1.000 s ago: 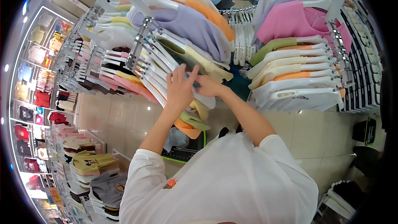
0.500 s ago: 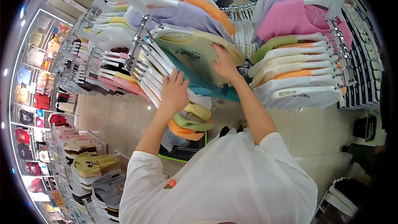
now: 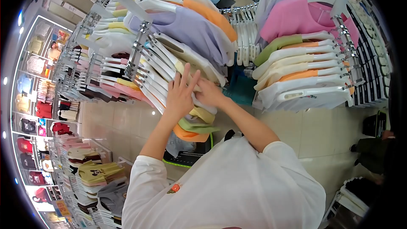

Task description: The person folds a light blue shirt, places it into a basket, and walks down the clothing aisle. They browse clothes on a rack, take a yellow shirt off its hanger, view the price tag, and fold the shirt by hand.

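My left hand point(image 3: 181, 93) lies over the white hangers point(image 3: 159, 74) on the left rack, its fingers spread. Close beside it, my right hand point(image 3: 208, 92) reaches in among the garments; its fingertips are partly behind the left hand, so what they hold, if anything, is hidden. Just above both hands hangs a cream shirt point(image 3: 199, 62) on a white hanger. Beyond it is a lavender shirt point(image 3: 186, 27). Yellow, green and orange shirts point(image 3: 190, 135) hang below my left hand.
Another rack on the right holds a pink shirt point(image 3: 292, 19) and several pale shirts. A black basket point(image 3: 184, 157) with a green rim stands on the floor below. A person's dark-clothed legs point(image 3: 371, 154) show at the far right.
My right hand has moved left and down, beside my left hand. The pale yellow printed shirt, spread open earlier, no longer shows its front; the cream shirt shows there now.
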A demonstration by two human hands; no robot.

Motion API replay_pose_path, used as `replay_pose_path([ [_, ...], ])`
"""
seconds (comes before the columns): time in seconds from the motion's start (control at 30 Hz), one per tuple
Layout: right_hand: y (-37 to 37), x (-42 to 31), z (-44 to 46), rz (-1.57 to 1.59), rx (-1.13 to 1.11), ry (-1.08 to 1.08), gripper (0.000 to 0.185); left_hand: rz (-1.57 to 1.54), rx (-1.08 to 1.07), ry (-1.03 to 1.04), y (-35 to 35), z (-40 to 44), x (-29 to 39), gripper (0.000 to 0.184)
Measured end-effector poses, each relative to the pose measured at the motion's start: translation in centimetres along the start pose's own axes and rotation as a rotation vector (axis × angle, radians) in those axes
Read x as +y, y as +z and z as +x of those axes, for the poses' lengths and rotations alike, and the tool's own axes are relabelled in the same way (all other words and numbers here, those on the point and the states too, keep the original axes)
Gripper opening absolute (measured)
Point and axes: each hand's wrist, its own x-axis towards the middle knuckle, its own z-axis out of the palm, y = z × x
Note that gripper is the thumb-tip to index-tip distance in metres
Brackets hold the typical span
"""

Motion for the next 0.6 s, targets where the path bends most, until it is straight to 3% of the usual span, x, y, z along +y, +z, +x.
replay_pose_path([
  [0.1, -0.1, 1.1, 0.0, 0.184, -0.171, 0.084, 0.058, 0.027, -0.047, -0.009, 0.1, -0.3, -0.4, 0.072],
  [0.13, -2.1, -0.2, 0.7, 0.262, -0.225, -0.011, 0.064, 0.031, -0.069, -0.018, 0.0, -0.3, -0.5, 0.070],
  [0.23, -3.4, 3.6, 2.5, -0.073, -0.110, -0.067, 0.075, 0.037, -0.081, -0.022, 0.0, -0.4, -0.6, 0.065],
  [0.33, -6.2, 5.4, 4.6, -0.187, 0.076, 0.066, 0.076, 0.034, -0.060, -0.012, 0.1, -0.6, -0.7, 0.062],
  [0.43, -8.7, 3.5, 5.1, -0.193, 0.223, 0.021, 0.071, 0.023, -0.070, -0.014, -0.3, -0.8, -0.6, 0.063],
  [0.47, -9.7, 2.3, 4.9, -0.104, 0.205, 0.108, 0.070, 0.019, -0.077, -0.016, -0.5, -0.7, -0.5, 0.063],
  [0.6, -8.9, 2.6, 4.5, -0.116, 0.257, 0.056, 0.063, -0.066, 0.002, -0.020, -0.2, -0.1, -0.4, 0.070],
])
